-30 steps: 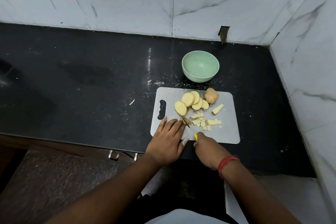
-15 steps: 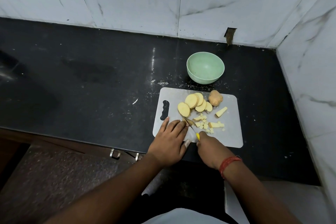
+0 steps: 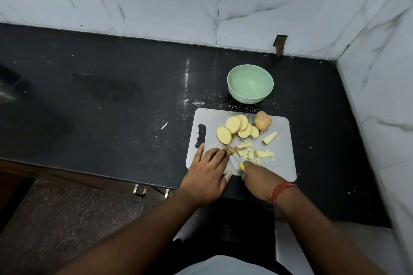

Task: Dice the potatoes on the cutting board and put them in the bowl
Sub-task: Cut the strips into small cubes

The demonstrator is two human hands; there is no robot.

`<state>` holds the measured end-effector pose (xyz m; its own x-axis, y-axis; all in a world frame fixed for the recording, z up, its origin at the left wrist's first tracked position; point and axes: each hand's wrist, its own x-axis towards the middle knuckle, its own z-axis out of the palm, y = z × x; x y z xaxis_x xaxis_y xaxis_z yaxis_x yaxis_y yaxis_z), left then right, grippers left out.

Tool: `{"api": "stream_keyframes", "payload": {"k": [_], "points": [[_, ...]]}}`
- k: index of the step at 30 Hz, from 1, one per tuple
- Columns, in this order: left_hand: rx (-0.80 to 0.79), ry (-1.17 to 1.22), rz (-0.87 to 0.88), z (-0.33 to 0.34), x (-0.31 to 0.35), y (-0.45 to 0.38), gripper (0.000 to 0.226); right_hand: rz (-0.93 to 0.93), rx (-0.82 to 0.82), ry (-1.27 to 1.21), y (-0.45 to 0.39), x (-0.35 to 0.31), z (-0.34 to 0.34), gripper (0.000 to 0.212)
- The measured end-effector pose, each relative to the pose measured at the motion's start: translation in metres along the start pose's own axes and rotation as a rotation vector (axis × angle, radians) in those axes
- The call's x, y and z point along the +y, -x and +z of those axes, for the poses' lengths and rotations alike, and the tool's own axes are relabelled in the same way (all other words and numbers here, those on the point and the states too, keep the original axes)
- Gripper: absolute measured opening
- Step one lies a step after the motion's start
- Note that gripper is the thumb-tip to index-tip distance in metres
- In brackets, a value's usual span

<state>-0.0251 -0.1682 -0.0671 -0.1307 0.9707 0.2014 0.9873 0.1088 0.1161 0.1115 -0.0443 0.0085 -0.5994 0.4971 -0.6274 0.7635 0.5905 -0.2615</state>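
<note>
A white cutting board [image 3: 283, 163] lies on the black counter. On it are several round potato slices [image 3: 233, 124], an unpeeled potato end [image 3: 262, 120], a wedge [image 3: 269, 138] and several small dice [image 3: 249, 153]. My left hand [image 3: 209, 168] presses fingertips on a potato piece [image 3: 231, 150] at the board's near left. My right hand [image 3: 259, 179] grips a yellow-handled knife [image 3: 234, 156], whose blade runs beside the left fingertips. The green bowl [image 3: 250, 83] stands beyond the board with nothing in it.
Marble wall tiles close off the back and right of the counter [image 3: 111, 107]. The counter's front edge runs just under my wrists, with metal drawer handles [image 3: 139, 190] below it. A small scrap [image 3: 164, 125] lies left of the board.
Both hands stay at the board's near edge with the knife against the held piece. The view has shifted slightly; the potato pieces and bowl have not moved.
</note>
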Motion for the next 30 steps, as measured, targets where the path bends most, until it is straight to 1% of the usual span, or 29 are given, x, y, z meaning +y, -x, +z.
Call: {"api": "stream_keyframes", "payload": {"k": [2, 5, 9, 11, 15, 21, 26, 30], "points": [[-0.005, -0.013, -0.005, 0.000, 0.000, 0.000, 0.056, -0.008, -0.005, -0.025, 0.004, 0.002, 0.001, 0.024], [0.000, -0.025, -0.006, 0.000, 0.000, 0.000, 0.056, -0.011, -0.013, -0.066, 0.015, 0.008, 0.004, 0.010], [0.001, -0.014, -0.002, 0.000, 0.000, 0.000, 0.056, -0.003, -0.035, -0.107, 0.035, 0.017, 0.008, 0.011], [0.007, -0.003, 0.003, 0.000, 0.000, 0.001, 0.057, 0.004, -0.007, -0.141, 0.041, 0.019, 0.008, 0.011], [-0.003, 0.027, 0.000, -0.003, -0.001, 0.001, 0.059, 0.027, 0.114, -0.238, 0.041, 0.018, 0.012, 0.014], [-0.056, 0.033, -0.018, -0.002, -0.003, -0.001, 0.065, 0.033, 0.071, -0.132, 0.027, 0.012, 0.008, 0.006], [-0.033, 0.072, 0.033, -0.005, -0.004, 0.001, 0.062, 0.004, 0.003, -0.056, 0.029, 0.016, -0.007, 0.003], [-0.064, 0.093, 0.031, -0.005, -0.004, 0.000, 0.064, 0.002, 0.045, -0.109, 0.033, 0.019, -0.012, 0.004]]}}
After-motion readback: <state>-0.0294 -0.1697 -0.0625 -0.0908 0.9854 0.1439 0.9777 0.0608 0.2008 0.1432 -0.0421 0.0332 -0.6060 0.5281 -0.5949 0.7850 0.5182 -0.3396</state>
